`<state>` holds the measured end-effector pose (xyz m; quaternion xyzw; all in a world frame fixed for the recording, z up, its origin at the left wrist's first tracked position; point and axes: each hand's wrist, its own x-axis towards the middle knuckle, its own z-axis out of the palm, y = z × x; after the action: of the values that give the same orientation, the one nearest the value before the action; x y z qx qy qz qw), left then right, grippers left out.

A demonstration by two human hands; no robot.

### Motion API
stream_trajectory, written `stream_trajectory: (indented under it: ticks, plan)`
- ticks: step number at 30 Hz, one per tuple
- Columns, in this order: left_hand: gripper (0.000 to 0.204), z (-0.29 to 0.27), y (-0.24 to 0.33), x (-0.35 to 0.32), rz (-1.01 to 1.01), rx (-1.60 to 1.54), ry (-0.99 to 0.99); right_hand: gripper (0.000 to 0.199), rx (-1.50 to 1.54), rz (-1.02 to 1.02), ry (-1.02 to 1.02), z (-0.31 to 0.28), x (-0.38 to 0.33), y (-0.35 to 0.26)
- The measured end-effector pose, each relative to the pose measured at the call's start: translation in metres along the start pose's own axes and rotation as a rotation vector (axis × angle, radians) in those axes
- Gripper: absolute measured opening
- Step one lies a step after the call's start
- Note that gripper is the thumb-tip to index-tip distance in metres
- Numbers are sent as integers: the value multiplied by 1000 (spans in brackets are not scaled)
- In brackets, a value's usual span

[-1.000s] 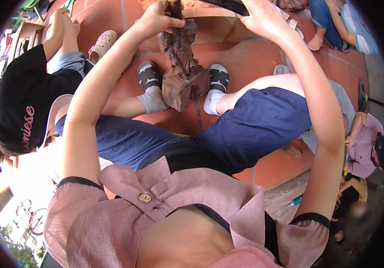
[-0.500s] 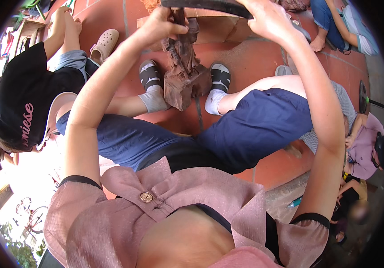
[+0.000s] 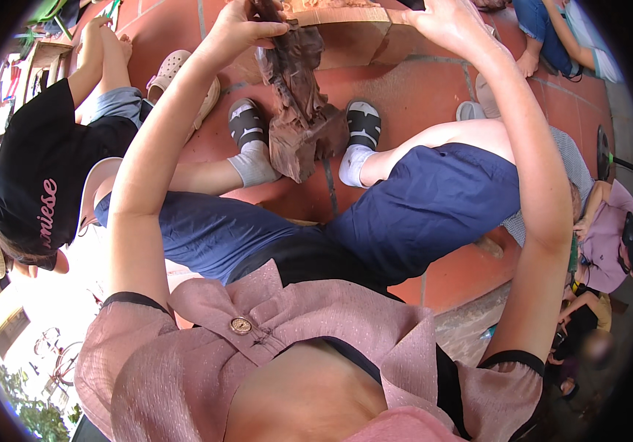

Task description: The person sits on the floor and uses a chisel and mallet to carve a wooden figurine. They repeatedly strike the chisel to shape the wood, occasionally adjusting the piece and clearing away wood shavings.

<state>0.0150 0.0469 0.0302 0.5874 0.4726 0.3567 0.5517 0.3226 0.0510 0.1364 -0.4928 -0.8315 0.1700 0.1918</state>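
Note:
A dark brown carved wooden figure (image 3: 298,103) hangs tilted above the red tiled floor, between my two feet in black sandals and white socks. My left hand (image 3: 246,29) is raised at the top of the view and grips the figure's upper end. At the top right my right hand (image 3: 453,26) is raised too and closes on a dark flat object (image 3: 410,4) that the picture's edge mostly cuts off. My blue trousers fill the middle.
A person in a black shirt (image 3: 44,177) sits close on my left, legs stretched onto the red tiles (image 3: 420,88). A light wooden block (image 3: 346,29) lies ahead. More people sit at the right (image 3: 604,236) and top right (image 3: 545,29).
Both hands and the carved figure have risen toward the top edge. The dark flat object in my right hand has slid almost out of the picture.

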Motion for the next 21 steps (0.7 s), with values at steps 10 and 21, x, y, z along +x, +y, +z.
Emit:
stream_trajectory:
  ticks: [10,21]
  plan:
    - [40,12,-7,15,4,246,8,54,46,-56,-26,8,10,15]
    - [42,20,-32,7,2,159,54,54,-164,-85,-160,14,-4,6]
